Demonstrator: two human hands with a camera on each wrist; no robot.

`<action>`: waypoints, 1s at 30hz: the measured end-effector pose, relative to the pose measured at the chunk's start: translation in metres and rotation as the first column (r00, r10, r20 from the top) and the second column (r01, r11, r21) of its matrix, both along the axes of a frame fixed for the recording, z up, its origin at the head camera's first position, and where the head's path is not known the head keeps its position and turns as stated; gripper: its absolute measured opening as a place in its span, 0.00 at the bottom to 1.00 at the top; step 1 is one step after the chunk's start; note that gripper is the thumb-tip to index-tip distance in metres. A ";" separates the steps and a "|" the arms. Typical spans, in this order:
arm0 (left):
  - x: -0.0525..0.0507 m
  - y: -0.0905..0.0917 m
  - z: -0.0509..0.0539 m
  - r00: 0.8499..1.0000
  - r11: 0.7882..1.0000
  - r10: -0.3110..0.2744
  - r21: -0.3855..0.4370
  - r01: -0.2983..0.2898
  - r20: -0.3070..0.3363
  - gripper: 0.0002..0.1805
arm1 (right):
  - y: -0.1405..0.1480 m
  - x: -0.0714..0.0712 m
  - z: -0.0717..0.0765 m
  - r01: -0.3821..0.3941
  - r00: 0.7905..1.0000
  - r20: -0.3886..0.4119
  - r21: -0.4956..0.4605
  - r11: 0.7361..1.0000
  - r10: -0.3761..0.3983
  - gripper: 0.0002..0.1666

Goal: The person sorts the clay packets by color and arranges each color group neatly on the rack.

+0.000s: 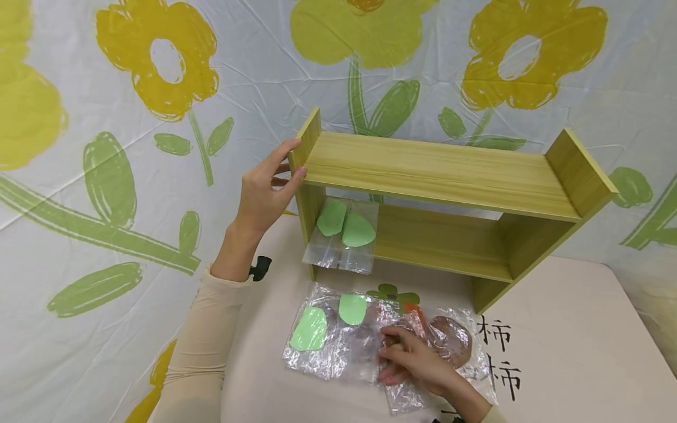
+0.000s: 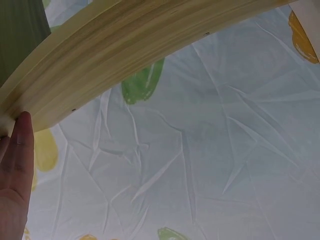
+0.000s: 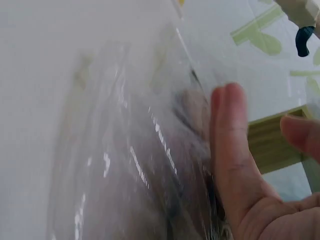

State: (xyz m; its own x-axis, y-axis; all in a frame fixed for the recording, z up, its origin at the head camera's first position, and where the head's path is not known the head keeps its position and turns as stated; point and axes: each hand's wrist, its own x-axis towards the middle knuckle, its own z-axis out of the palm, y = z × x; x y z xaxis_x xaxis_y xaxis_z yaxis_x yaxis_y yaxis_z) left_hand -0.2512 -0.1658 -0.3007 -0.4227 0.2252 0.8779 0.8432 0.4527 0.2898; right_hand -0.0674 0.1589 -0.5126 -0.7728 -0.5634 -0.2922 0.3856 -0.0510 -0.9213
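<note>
Touching clear bags (image 1: 362,349) on the desk (image 1: 571,329), the right hand (image 1: 418,361) has straight fingers (image 3: 230,142), thumb apart; 2 green pieces (image 1: 308,330) show in the bags to their left. Farther, the left hand (image 1: 267,191) grips the left side of the shelf (image 1: 439,170); 2 bagged green pieces (image 1: 358,230) lie on its lower board (image 1: 439,238), before a flowered cloth (image 1: 254,64)

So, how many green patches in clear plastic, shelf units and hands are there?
Green patches: 4
Shelf unit: 1
Hands, left hand and right hand: 2
Total: 7
</note>
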 end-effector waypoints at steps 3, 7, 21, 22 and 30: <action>0.000 0.000 0.000 1.000 1.000 0.001 -0.003 -0.001 0.005 0.24 | -0.003 -0.001 -0.001 0.037 0.999 0.020 -0.012 0.999 -0.037 0.38; 0.000 0.000 0.000 1.000 1.000 -0.005 0.004 0.005 0.009 0.24 | -0.011 -0.002 -0.004 0.073 0.997 0.030 -0.019 0.997 -0.072 0.31; -0.001 0.001 0.000 1.000 1.000 -0.011 0.009 0.011 -0.001 0.24 | -0.030 -0.011 -0.009 0.185 0.981 0.045 0.060 0.981 -0.188 0.24; -0.001 0.001 -0.001 1.000 1.000 -0.011 0.010 0.011 -0.001 0.24 | -0.031 -0.011 -0.010 0.192 0.980 0.046 0.059 0.980 -0.195 0.24; 0.000 0.001 0.000 1.000 1.000 -0.012 0.014 0.012 0.005 0.25 | -0.029 -0.011 -0.014 0.214 0.975 0.055 -0.001 0.977 -0.214 0.36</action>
State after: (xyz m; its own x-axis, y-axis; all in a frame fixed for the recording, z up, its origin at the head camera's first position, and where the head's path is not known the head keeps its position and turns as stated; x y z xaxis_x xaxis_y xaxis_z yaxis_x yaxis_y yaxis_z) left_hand -0.2509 -0.1652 -0.3010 -0.4243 0.2177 0.8790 0.8471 0.4385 0.3002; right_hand -0.0784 0.1298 -0.5265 -0.8586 -0.3891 -0.3339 0.4148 -0.1443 -0.8984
